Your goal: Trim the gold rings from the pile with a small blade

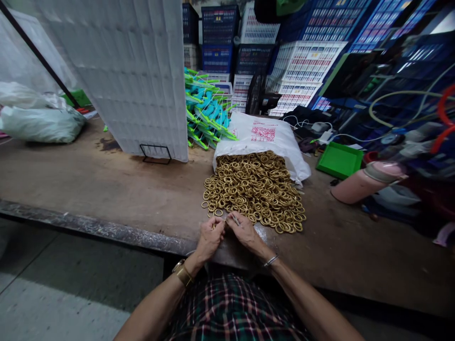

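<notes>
A heap of brass-coloured rings (254,189) spills from the mouth of a white sack (245,128) onto the table. Just in front of the heap, my left hand (210,239) is closed, with a bit of a gold ring showing between its fingers. My right hand (245,233) is pinched beside it, the fingertips of both hands nearly meeting. A thin, pale metallic piece (235,219) shows at the right fingers, too small to name. A few loose rings lie just beyond the left fingertips.
Left of the sack stand a tall white pleated panel (142,85) on a black wire foot and a pile of green-and-turquoise plastic pieces (206,111). To the right are a green tray (339,160) and a pink bottle (362,182). Stacked crates (300,61) rise behind.
</notes>
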A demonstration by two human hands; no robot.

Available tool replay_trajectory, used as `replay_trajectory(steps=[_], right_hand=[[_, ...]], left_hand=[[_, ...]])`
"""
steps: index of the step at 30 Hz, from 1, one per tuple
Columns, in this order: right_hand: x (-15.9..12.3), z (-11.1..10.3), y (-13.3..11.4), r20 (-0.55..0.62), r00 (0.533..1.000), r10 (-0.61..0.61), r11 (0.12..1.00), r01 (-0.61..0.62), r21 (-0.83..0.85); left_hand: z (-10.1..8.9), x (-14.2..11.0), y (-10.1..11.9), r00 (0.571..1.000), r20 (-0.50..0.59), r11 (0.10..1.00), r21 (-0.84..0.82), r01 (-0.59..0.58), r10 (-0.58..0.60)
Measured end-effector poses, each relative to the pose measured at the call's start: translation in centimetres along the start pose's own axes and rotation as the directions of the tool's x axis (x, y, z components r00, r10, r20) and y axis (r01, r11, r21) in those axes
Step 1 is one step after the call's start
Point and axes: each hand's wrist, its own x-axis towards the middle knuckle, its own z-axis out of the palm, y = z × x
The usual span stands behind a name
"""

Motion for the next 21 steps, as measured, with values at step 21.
replay_trajectory(steps=[21], right_hand=[[-0.8,-0.7,0.3,0.095,0.992,-0.081,0.827,0.12,-0.55]], left_hand=[[-0.1,-0.6,-0.3,0.988,0.135,0.957,-0.27,0.109,-0.074]])
